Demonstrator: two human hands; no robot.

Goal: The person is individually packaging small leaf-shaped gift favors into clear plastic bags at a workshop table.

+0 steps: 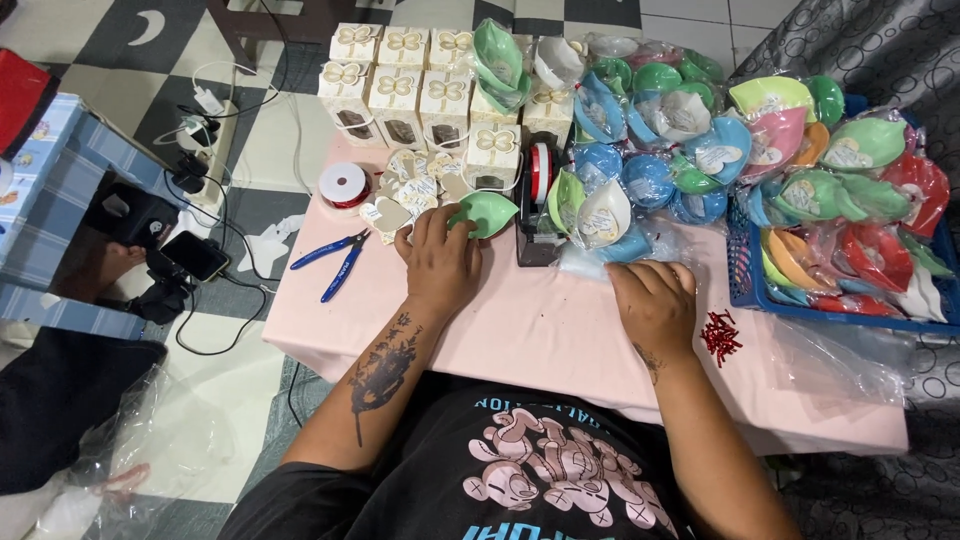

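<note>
My left hand (438, 262) rests knuckles-up on the pink table (540, 340), its fingers on a green leaf-shaped dish (487, 212), beside a heap of small cream tags (415, 190). My right hand (655, 303) lies on the table with its fingers curled on a clear plastic bag (640, 245). A black tape dispenser (537, 205) with a red-and-white roll stands between the two hands.
Blue-handled pliers (337, 260) and a ribbon spool (345, 184) lie at the left. Cream gift boxes (420, 90) stand at the back. Bagged coloured dishes (700, 140) fill the right, some in a blue basket (745, 290). Red twist ties (720, 335) lie near it.
</note>
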